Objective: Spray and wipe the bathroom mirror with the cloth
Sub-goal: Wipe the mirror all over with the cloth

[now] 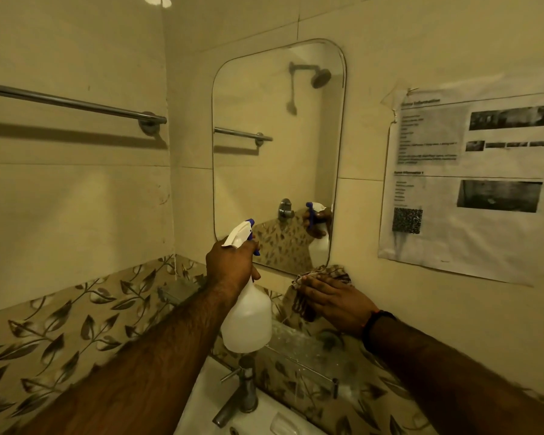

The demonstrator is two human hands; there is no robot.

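Observation:
A tall rounded mirror (277,158) hangs on the tiled wall ahead. My left hand (230,265) grips the neck of a white spray bottle (247,321) with a blue and white trigger head, held upright in front of the mirror's lower left corner, nozzle toward the glass. My right hand (336,301) lies flat on a brown checked cloth (324,274), pressing it against the wall just below the mirror's lower right corner. The bottle and my left hand are reflected in the mirror.
A glass shelf (299,340) sits under the mirror above a white sink (208,400) with a metal tap (245,390). A towel rail (73,103) runs along the left wall. A printed sheet (471,183) is taped right of the mirror.

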